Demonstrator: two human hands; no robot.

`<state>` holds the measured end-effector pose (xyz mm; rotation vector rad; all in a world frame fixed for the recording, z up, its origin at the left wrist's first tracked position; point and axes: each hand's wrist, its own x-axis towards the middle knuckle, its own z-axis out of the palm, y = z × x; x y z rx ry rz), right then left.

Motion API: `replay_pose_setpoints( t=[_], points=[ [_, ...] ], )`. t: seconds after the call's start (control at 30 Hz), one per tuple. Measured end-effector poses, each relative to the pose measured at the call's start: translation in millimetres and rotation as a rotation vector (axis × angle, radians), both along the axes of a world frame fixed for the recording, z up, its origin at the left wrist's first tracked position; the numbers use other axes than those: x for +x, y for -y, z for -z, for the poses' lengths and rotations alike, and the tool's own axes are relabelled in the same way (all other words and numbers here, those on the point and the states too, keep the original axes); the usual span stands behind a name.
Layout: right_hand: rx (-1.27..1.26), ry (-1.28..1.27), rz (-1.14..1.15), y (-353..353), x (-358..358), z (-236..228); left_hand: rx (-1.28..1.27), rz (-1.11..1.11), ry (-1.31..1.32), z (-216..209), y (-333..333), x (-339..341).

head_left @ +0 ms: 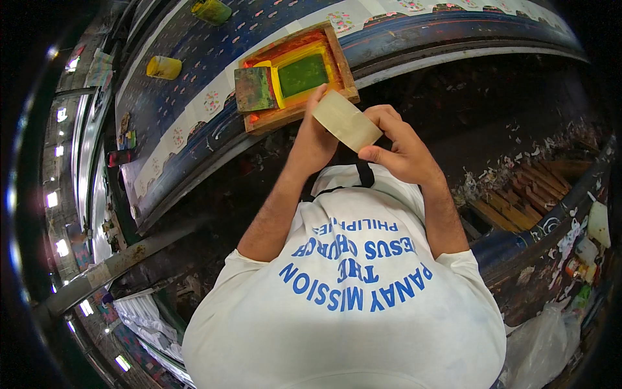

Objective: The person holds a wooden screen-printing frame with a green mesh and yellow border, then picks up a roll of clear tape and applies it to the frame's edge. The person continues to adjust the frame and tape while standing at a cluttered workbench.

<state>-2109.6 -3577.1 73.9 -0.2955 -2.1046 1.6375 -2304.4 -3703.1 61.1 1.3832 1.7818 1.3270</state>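
Note:
Between my two hands is a wide roll of yellowish, see-through tape [346, 122], held up in front of my chest. My left hand [315, 133] grips its left side, with the fingers mostly hidden behind it. On the other side, my right hand [403, 148] has curled fingers and a thumb on the roll's right edge. Just beyond the roll, a wooden printing frame [338, 55] rests at the near edge of the long table. Inside it is a green panel [303, 76] bordered in yellow. A paint-stained flat board [256, 89] lies over the frame's left part.
The long table [149, 97] carries blue patterned cloth and a white strip with floral prints [177, 137]. Two yellow-stained containers [164, 67] stand on it. A metal bar [107, 272] crosses at lower left. Wooden slats [525, 194] and a clear plastic bag [541, 347] lie at right.

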Motion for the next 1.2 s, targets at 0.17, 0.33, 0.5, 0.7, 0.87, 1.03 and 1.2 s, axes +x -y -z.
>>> replay_pose_setpoints(
  t=[0.17, 0.33, 0.5, 0.7, 0.87, 1.03, 1.2],
  points=[
    [0.155, 0.111, 0.189, -1.8, 3.4, -0.4, -0.082, -0.051, -0.111, -16.0, -2.9, -23.7],
    [0.271, 0.112, 0.247, -5.8, -4.1, -9.1, 0.151, -0.046, -0.466, -58.7, -20.6, -5.6],
    [0.318, 0.139, 0.299, -1.2, -5.9, -5.6, 0.213, -0.046, -0.443, -48.6, -23.8, 5.8],
    [0.433, 0.181, 0.291, 0.7, -3.4, -7.8, 0.209, -0.073, -0.476, -48.9, -26.5, 4.8],
    [0.492, 0.18, 0.258, -6.6, -4.4, -16.8, 0.242, -0.053, -0.437, -49.5, -28.5, 5.1],
    [0.48, 0.158, 0.273, -7.6, -7.6, -15.7, 0.249, -0.107, -0.412, -46.1, -32.1, 5.8],
    [0.486, 0.144, 0.281, -10.2, -8.5, -17.0, 0.198, -0.098, -0.365, -48.9, -34.8, 3.8]
  ],
)
